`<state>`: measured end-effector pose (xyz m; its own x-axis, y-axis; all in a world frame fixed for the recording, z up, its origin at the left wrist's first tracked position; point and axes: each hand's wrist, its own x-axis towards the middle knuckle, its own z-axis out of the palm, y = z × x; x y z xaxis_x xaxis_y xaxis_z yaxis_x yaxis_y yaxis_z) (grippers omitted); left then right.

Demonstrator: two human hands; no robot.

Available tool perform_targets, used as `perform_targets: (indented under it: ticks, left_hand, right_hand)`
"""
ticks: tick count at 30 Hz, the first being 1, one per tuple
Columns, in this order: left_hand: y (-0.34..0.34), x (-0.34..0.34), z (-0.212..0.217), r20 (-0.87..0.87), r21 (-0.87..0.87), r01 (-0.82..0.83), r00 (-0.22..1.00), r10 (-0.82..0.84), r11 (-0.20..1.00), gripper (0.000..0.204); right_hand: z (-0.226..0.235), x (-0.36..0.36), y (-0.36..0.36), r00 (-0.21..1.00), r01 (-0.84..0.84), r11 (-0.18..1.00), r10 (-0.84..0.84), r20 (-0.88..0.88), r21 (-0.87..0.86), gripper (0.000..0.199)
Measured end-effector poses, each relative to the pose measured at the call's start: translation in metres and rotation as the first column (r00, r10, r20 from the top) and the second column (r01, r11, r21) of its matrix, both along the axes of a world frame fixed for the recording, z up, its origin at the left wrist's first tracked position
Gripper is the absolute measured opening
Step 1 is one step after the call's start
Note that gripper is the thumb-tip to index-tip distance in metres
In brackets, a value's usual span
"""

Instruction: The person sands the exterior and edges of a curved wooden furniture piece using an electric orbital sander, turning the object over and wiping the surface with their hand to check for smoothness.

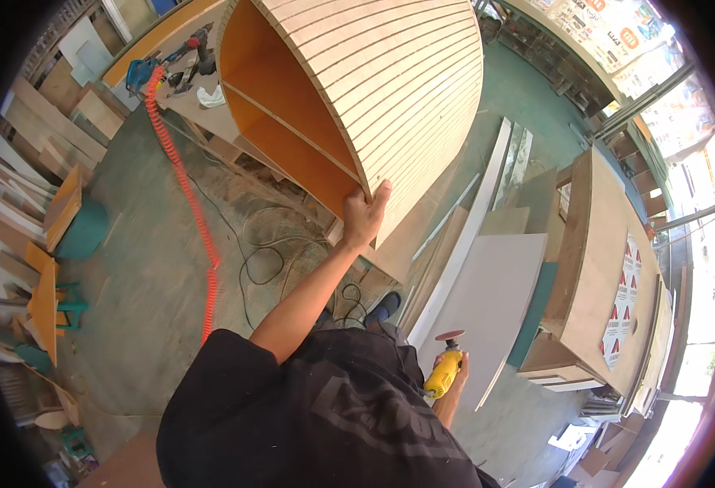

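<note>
A large curved cabinet (390,89) with a grooved, slatted pale skin and an orange inside with a shelf stands in front of me. My left hand (363,215) is raised and grips its lower front edge, thumb on the slatted face. Down at my side, my right hand (453,382) holds a yellow angle grinder (445,370) with a reddish sanding disc (449,335) pointing up. The grinder hangs apart from the cabinet, above a white panel (496,301).
An orange coiled air hose (187,187) and black cables (268,252) run across the dusty green floor. Power tools lie on a bench (187,89) at the back left. Wood offcuts stack at the left. A plywood counter unit (601,268) and leaning boards stand on the right.
</note>
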<state>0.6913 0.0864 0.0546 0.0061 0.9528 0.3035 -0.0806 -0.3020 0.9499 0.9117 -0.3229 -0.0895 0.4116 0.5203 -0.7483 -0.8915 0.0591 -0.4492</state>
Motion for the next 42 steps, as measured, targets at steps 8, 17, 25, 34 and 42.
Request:
perform_targets:
  ticks: [8,17,25,34,42]
  left_hand:
    - [0.003,0.018,-0.020,0.193,0.061,-0.048,0.980,0.036,0.997,0.027]
    - [0.016,0.105,-0.034,0.083,0.224,-0.150,0.987,0.134,0.963,0.031]
    - [0.040,0.220,-0.022,-0.061,0.149,-0.315,0.943,0.326,0.937,0.033]
    - [0.023,0.194,-0.022,-0.369,0.163,0.007,0.928,0.054,0.987,0.048]
    - [0.005,0.033,0.045,-0.255,-0.085,-0.032,0.967,0.010,0.996,0.028]
  right_hand:
    - [0.001,-0.003,0.023,0.998,0.060,0.998,-0.060,-0.012,0.029,0.064]
    - [0.005,0.064,0.094,0.995,-0.051,0.996,0.044,0.087,0.079,0.059]
    - [0.019,0.120,0.122,0.990,-0.002,0.997,-0.009,0.142,0.081,0.054]
    - [0.002,0.149,0.089,0.999,0.002,0.994,-0.006,0.034,0.107,0.052]
    - [-0.009,0.155,0.117,0.997,-0.010,0.973,-0.007,0.071,0.230,0.055]
